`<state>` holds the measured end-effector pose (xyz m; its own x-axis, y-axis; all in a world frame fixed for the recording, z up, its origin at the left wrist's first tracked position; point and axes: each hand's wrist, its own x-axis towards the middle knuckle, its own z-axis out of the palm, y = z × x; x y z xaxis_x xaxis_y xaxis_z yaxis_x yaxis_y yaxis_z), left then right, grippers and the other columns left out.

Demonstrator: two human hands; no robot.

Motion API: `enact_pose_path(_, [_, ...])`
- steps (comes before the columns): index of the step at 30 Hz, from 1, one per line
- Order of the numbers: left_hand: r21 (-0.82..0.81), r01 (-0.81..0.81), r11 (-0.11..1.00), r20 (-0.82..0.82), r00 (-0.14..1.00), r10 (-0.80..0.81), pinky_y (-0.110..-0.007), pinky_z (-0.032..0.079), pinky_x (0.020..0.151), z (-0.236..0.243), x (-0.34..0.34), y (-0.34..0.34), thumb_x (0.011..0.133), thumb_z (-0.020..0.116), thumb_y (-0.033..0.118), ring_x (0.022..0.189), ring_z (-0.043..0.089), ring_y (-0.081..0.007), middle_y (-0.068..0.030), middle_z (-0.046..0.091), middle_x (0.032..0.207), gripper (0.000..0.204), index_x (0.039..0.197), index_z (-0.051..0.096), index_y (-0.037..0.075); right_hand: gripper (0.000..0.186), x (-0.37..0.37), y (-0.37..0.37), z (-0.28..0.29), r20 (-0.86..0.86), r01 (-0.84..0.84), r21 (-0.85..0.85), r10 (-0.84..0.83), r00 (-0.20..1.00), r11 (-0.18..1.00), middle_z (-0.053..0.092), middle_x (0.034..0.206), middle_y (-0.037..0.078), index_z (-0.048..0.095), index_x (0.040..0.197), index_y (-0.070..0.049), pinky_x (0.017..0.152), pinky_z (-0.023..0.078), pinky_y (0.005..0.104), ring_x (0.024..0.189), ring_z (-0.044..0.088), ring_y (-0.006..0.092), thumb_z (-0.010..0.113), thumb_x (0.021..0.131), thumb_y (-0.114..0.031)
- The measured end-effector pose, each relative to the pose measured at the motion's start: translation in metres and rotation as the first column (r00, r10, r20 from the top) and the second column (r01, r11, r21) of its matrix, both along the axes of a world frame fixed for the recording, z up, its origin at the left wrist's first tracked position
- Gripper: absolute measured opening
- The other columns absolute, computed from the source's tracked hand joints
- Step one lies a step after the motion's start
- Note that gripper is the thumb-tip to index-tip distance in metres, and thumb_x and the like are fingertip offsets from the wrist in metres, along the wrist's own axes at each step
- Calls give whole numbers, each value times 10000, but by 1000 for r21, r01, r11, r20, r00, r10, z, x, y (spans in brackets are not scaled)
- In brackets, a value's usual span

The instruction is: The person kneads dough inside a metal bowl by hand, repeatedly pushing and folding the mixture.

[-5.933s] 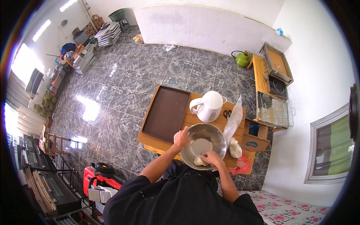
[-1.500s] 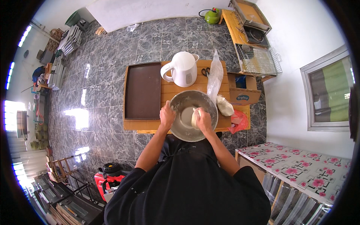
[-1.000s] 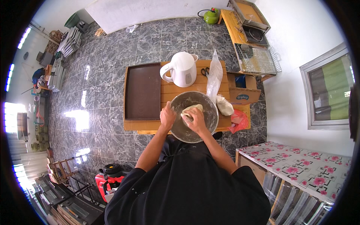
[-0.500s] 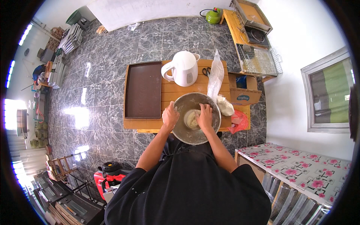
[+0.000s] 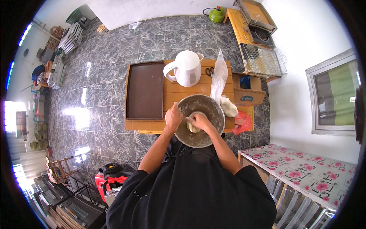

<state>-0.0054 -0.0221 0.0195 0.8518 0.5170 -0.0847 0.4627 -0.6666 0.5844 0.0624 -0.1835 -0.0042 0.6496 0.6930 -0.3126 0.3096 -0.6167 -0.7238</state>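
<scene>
A round metal bowl (image 5: 210, 138) sits at the near edge of the wooden table (image 5: 179, 91), tilted toward me. My left hand (image 5: 174, 116) is closed on its left rim. Inside, my right hand (image 5: 200, 122) presses its curled fingers into a pale lump of dough (image 5: 193, 128) at the bottom. The fingers cover part of the dough. Flour-like residue coats the bowl's inner wall. Just right of the bowl lies a white bag (image 5: 228, 107), and a long clear plastic bag (image 5: 219, 78) reaches away from it.
A white electric kettle (image 5: 188, 68) stands behind the bowl, beside black scissors (image 5: 209, 71). A dark baking tray (image 5: 145, 91) takes up the table's left side. At the right are a red plastic bag (image 5: 241, 123) and an open cardboard box (image 5: 248, 95).
My right hand has moved left and down from the bowl's right inner wall onto the dough, its fingers now curled over it. My left hand stays on the rim.
</scene>
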Motion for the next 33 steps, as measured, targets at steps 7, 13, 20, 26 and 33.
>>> enact_pose_path(7, [-47,-78,996,46,996,80,-502,514,719,-16,-13,5,761,618,95,840,644,-438,-253,670,876,384,1140,570,46,624,-2,5,36,-501,-79,-135,1,866,988,655,602,104,689,715,27,525,509,316,520,626,179,580,913,-555])
enact_pose_path(13, [-74,-47,996,-1,999,47,-507,522,728,-8,-8,4,744,619,78,824,656,-432,-243,674,878,436,1174,555,45,741,-7,6,36,-661,-415,-331,106,743,847,695,665,124,723,750,32,524,516,293,537,637,171,469,922,-643])
enact_pose_path(20, [-52,-55,997,-15,998,54,-516,514,741,-3,-5,1,763,595,80,842,650,-440,-246,674,894,406,1166,557,48,861,-12,6,11,-654,-131,-383,-168,738,915,713,722,164,725,770,69,529,544,298,535,668,219,333,939,-678])
enact_pose_path(26, [-53,-79,996,-3,997,78,-534,502,713,-1,-8,0,810,583,126,824,638,-457,-246,671,879,314,1114,556,52,830,-9,4,22,-452,9,-406,-209,867,914,676,595,122,709,644,1,578,554,324,512,662,223,274,967,-628])
enact_pose_path(33, [-49,-53,997,89,994,57,-560,474,664,0,-9,3,854,571,148,777,616,-471,-253,651,808,162,977,529,51,704,-5,3,19,-237,178,-399,-288,928,899,653,556,106,694,647,9,696,552,399,610,689,281,319,994,-476])
